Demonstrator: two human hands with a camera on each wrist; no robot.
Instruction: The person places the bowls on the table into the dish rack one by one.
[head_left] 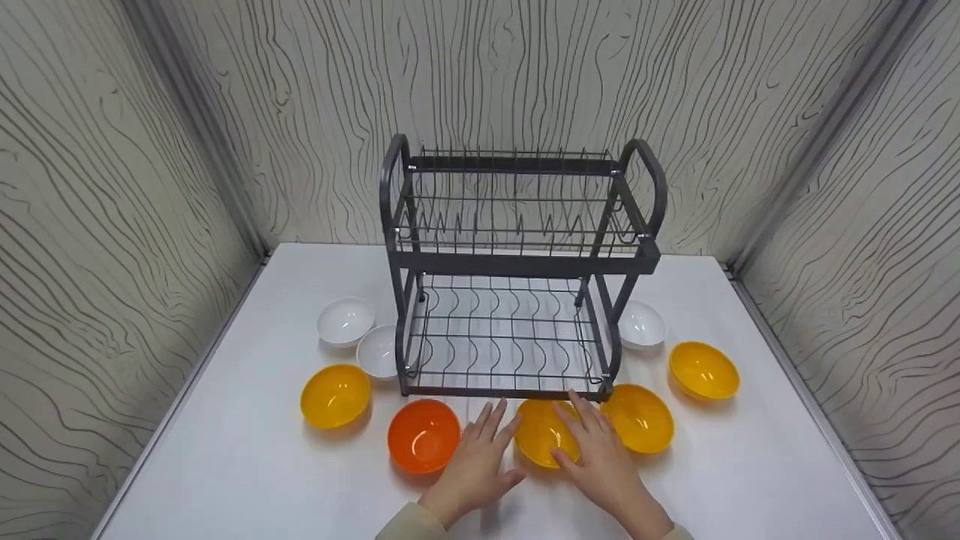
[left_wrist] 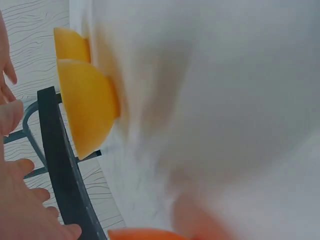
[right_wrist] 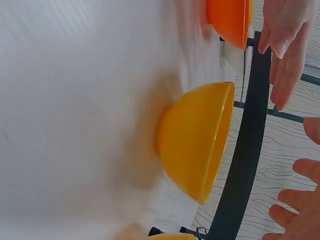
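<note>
My left hand (head_left: 475,465) hovers between an orange bowl (head_left: 424,436) and a yellow bowl (head_left: 534,433), its fingers spread and nothing in them. Over the right part of that yellow bowl is my right hand (head_left: 602,466), fingers also spread and holding nothing. In the right wrist view the yellow bowl (right_wrist: 192,135) stands upright on the table, with the right fingers (right_wrist: 297,200) apart from it. Another yellow bowl (head_left: 645,420) sits just right of the right hand. A two-tier dark dish rack (head_left: 525,264) stands behind the bowls.
Further yellow bowls stand at the left (head_left: 335,396) and far right (head_left: 703,370). White bowls flank the rack: two on the left (head_left: 345,321), one on the right (head_left: 643,325). Patterned wall panels (head_left: 510,67) enclose the white table (head_left: 247,465) at the back and sides.
</note>
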